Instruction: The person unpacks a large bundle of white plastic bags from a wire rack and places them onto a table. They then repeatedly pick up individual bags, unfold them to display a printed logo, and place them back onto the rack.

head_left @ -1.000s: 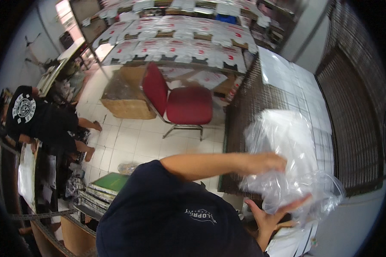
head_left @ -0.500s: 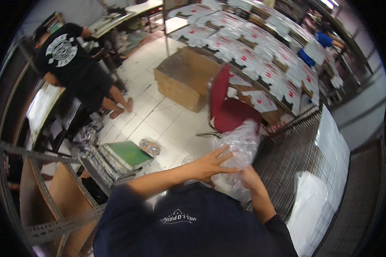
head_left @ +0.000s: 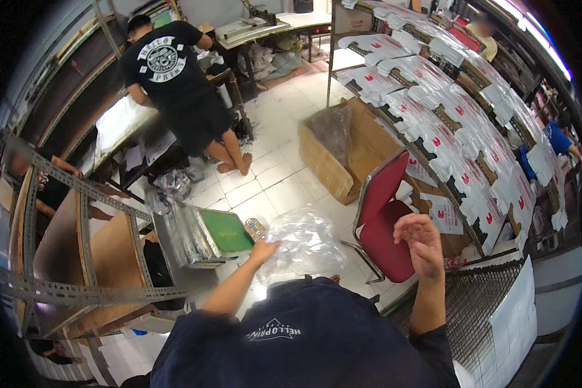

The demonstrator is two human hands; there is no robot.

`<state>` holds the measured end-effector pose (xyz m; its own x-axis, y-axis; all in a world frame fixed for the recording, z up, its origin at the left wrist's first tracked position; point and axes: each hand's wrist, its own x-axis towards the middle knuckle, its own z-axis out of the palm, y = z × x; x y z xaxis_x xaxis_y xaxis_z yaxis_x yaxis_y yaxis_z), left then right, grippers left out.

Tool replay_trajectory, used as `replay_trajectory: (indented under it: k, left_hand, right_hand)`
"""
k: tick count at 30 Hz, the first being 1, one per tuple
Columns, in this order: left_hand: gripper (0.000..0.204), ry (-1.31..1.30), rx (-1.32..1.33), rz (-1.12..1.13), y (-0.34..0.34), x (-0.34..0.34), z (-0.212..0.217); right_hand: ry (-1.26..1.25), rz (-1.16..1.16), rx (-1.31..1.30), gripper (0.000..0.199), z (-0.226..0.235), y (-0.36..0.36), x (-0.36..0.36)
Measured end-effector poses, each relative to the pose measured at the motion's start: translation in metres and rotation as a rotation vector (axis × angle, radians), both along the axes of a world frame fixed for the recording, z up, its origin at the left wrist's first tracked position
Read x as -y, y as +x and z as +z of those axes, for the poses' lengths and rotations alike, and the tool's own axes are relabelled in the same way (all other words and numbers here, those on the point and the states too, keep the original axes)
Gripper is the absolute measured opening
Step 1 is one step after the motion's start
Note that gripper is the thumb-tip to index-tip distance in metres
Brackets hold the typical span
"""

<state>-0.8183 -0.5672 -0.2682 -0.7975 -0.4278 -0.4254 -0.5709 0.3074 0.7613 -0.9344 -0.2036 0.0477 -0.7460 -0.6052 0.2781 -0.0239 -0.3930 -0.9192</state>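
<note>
My left hand point(head_left: 263, 251) is closed on the edge of a crumpled, see-through plastic bag or sheet point(head_left: 307, 242); I cannot tell which. The plastic spreads out in front of my body, above the white tiled floor. Raised on the right is my right hand point(head_left: 421, 244), its fingers loosely bent and apart, with nothing seen in it. It is in front of a red chair point(head_left: 381, 226) and apart from the plastic.
A large open cardboard box point(head_left: 333, 152) stands behind the chair. Printing frames, one green point(head_left: 225, 231), lean at left beside a metal-and-wood shelf point(head_left: 84, 258). A wire rack point(head_left: 465, 304) stands right. Printed white pieces point(head_left: 427, 123) cover slanted racks. A person point(head_left: 174, 84) works far left.
My hands were together on the bunched plastic by the wire rack. The left has carried it leftward and spread it; the right has let go and lifted. The view has turned right.
</note>
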Motion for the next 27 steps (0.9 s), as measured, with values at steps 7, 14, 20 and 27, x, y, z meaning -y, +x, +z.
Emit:
replay_trajectory:
  k: [7, 14, 20, 27]
  left_hand:
    - [0.068, -0.325, 0.326, 0.126, 0.019, 0.011, -0.016]
    - [0.067, -0.279, 0.250, 0.296, -0.001, -0.007, -0.048]
    - [0.055, 0.232, 0.069, 0.762, -0.103, 0.056, -0.077]
    - [0.068, 0.548, -0.166, 0.520, -0.348, 0.077, -0.009]
  right_hand:
    - [-0.648, 0.936, -0.207, 0.069, 0.112, 0.011, 0.043]
    - [-1.094, 0.631, 0.026, 0.089, 0.118, 0.005, 0.078]
    - [-0.966, 0.645, -0.130, 0.085, 0.114, -0.082, 0.090]
    - [-1.007, 0.275, -0.098, 0.082, 0.100, -0.133, 0.144]
